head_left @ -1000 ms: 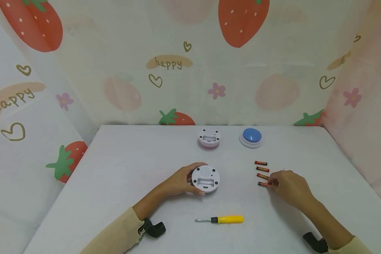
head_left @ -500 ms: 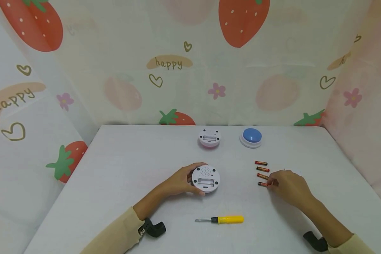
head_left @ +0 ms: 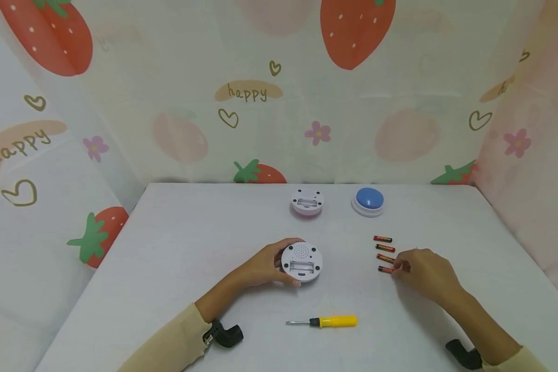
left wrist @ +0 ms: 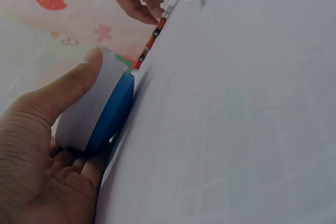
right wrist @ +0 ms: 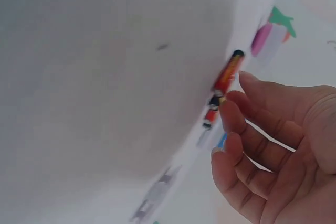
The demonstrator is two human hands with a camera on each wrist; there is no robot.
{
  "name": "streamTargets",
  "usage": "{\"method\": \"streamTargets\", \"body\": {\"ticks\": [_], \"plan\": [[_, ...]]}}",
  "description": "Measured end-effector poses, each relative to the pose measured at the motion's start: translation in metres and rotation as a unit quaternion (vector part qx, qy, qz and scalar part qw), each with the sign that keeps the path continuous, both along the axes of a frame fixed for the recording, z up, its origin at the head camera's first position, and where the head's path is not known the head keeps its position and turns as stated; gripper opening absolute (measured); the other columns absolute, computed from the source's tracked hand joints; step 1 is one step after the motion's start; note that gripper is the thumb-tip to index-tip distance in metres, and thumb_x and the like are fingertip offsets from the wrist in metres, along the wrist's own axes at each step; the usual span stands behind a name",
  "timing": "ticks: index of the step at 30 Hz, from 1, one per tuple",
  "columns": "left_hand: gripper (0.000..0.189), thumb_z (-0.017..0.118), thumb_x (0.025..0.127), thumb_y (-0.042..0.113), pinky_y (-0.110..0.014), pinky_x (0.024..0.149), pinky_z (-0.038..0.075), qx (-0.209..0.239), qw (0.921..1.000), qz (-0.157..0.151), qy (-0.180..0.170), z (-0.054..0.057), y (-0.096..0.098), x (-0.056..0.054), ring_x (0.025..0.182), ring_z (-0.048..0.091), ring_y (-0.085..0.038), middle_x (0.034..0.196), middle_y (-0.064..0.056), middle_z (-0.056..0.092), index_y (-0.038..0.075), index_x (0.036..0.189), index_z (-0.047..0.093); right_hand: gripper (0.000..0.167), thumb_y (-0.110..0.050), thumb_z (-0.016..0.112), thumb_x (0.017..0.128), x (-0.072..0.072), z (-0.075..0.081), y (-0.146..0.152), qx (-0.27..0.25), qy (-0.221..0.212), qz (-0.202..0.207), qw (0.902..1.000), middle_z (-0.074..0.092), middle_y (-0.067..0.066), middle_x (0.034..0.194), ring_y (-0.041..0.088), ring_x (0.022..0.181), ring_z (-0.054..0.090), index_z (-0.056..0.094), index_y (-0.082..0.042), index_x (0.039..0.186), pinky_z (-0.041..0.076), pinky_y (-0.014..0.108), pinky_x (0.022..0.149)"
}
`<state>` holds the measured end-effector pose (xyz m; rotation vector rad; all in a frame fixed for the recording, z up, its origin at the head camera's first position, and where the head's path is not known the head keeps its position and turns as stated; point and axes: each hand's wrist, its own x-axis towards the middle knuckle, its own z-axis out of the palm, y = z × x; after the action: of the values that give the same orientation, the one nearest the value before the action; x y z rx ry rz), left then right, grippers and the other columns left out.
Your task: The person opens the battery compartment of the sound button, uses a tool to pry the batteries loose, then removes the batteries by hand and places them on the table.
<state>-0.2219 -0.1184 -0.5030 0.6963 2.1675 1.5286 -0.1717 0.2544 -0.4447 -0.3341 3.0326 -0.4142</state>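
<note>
So the white desk (head_left: 190, 217) carries everything, and I'm placing stuff by the buzzer in the left hand. That left hand (head_left: 262, 266) comes in from the buzzer's left, grip curled snugly round the rim, thumb on the near edge and fingers on the far one, I guess to steady it without covering the middle. Right hand (head_left: 428, 274) is well over to the buzzer's right, fingers loosely bent at the end of the closest battery; thumb and finger look near each other, but I can't tell if that grip actually pinches anything. The held buzzer (head_left: 301, 253) itself is blue dome down, probably so its uncovered battery slot (head_left: 301, 267) faces the person. Straight behind it sits a pink buzzer (head_left: 307, 210), also underside up, and behind it to the right a blue-topped buzzer (head_left: 369, 200) stands dome up. Screwdriver (head_left: 337, 322) lies in front of it, a bit right, likely parked there for easy reach. Smallest are four batteries (head_left: 385, 248) right of it, side by side in a column, maybe spaced for picking singly
</note>
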Motion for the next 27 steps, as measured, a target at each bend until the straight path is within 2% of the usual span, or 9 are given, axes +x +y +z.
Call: {"method": "streamTargets", "body": {"ticks": [5,10,17,23,27], "plan": [[0.095,0.094,0.072,0.018,-0.029,0.113,0.039,0.001,1.0,0.0,0.002,0.0,0.0,0.0,0.134,0.049,-0.013,0.147,0.006,0.052,0.025,0.152,0.044,0.01,-0.014,0.081,0.086,0.005,0.009,-0.008,-0.013,0.021,0.011,0.9996,0.062,-0.006,0.073,0.015,0.067,0.05,0.077,-0.011,0.095,0.043,0.028,0.055],[0.095,0.094,0.072,0.017,-0.028,0.112,0.04,0.005,1.0,-0.002,0.002,0.0,0.0,0.0,0.134,0.049,-0.013,0.147,0.006,0.052,0.024,0.152,0.044,0.009,-0.017,0.082,0.086,0.011,0.019,-0.027,-0.042,0.034,0.042,0.9977,0.061,-0.009,0.073,0.012,0.066,0.05,0.077,-0.016,0.094,0.042,0.025,0.053],[0.095,0.094,0.073,0.017,-0.027,0.111,0.041,0.008,0.9999,-0.006,0.006,-0.001,-0.001,0.0,0.133,0.05,-0.013,0.147,0.006,0.052,0.023,0.153,0.043,0.01,-0.024,0.08,0.089,0.013,0.029,-0.066,-0.088,-0.013,0.07,0.9935,0.058,-0.01,0.073,0.012,0.069,0.05,0.078,-0.018,0.096,0.043,0.024,0.055],[0.094,0.093,0.073,0.02,-0.027,0.113,0.04,0.004,0.9999,-0.006,0.008,0.0,-0.001,0.0,0.135,0.049,-0.012,0.148,0.006,0.051,0.023,0.153,0.043,0.019,-0.026,0.077,0.092,0.01,0.026,-0.094,-0.125,-0.049,0.096,0.9862,0.061,-0.011,0.078,0.011,0.073,0.052,0.076,-0.015,0.106,0.046,0.024,0.057],[0.094,0.093,0.074,0.018,-0.028,0.113,0.04,0.011,0.9999,-0.007,0.003,-0.001,-0.001,0.0,0.135,0.049,-0.012,0.147,0.006,0.052,0.022,0.153,0.042,0.027,-0.021,0.075,0.093,0.006,0.022,-0.107,-0.16,-0.057,0.117,0.9785,0.068,-0.007,0.09,0.011,0.08,0.058,0.074,-0.009,0.117,0.052,0.024,0.065]]}}
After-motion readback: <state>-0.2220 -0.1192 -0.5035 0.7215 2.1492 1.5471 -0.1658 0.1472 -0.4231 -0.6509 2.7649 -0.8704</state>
